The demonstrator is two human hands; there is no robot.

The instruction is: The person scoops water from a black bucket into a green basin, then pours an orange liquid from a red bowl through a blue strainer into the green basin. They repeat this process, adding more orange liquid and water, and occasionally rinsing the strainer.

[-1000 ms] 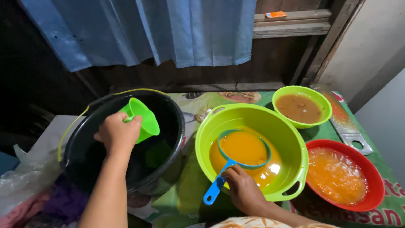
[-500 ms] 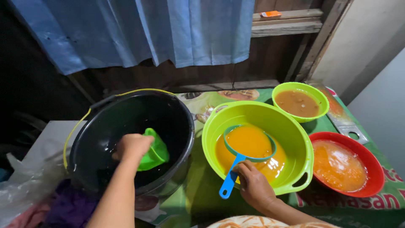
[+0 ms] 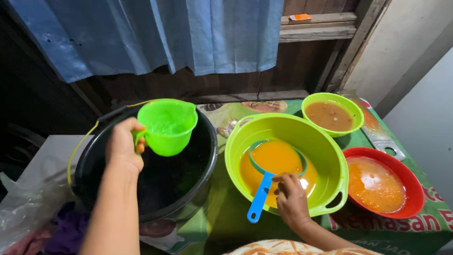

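Observation:
My left hand (image 3: 123, 147) grips the handle of a bright green plastic jug (image 3: 167, 126), held upright above the big black bucket (image 3: 191, 189). Water shows inside the jug. My right hand (image 3: 291, 198) rests on the near rim of a large lime-green basin (image 3: 330, 156) and holds the blue handle of a round strainer (image 3: 262, 193). The strainer's ring sits in orange liquid (image 3: 276, 158) at the basin's bottom.
A small green bowl (image 3: 332, 114) of brown liquid stands behind the basin. A red bowl (image 3: 380, 182) of orange pulp sits to the right. A flat metal tool (image 3: 380, 137) lies between them. Plastic bags (image 3: 28, 203) lie left of the bucket; a blue curtain (image 3: 155, 33) hangs behind.
My left hand dipped the green jug down into the black bucket, then lifted it back up above the rim. My right hand stayed on the strainer handle.

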